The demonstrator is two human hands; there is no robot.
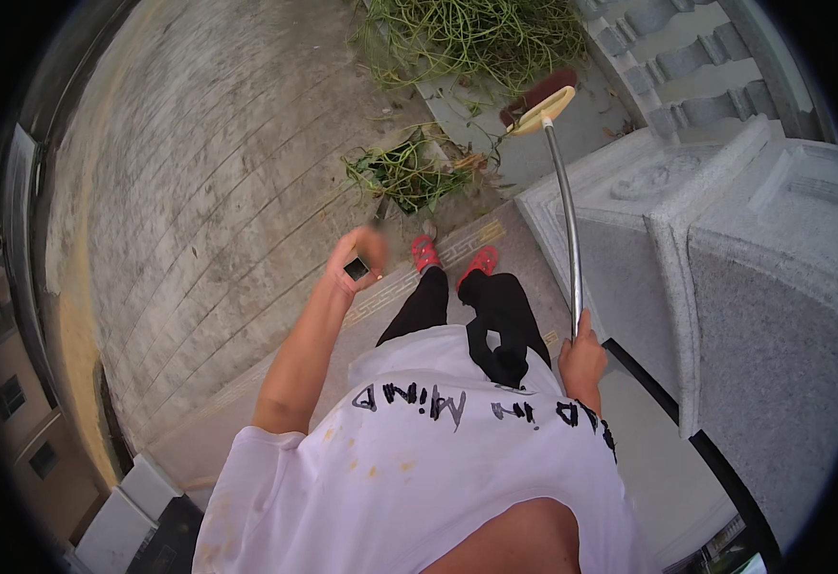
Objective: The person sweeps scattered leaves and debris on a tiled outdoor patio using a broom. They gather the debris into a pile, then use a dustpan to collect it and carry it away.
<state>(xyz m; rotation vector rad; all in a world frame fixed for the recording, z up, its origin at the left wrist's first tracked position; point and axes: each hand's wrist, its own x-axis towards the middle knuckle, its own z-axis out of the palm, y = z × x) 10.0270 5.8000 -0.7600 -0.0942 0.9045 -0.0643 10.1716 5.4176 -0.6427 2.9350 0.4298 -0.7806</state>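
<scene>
My right hand is closed around the silver metal handle of a broom. The broom's pale yellow head with dark red bristles is raised at the upper right, beside the green stems. My left hand, slightly blurred and with a dark square watch at the wrist, is closed on what looks like the handle of a dark dustpan. Most of the dustpan is hidden beneath a clump of green plant stems heaped in it, just beyond my feet.
A large pile of long green stems lies at the far side. Stone balusters and a carved grey stone post stand on the right. Grooved concrete paving stretches left. A patterned stone edging runs beneath my red shoes.
</scene>
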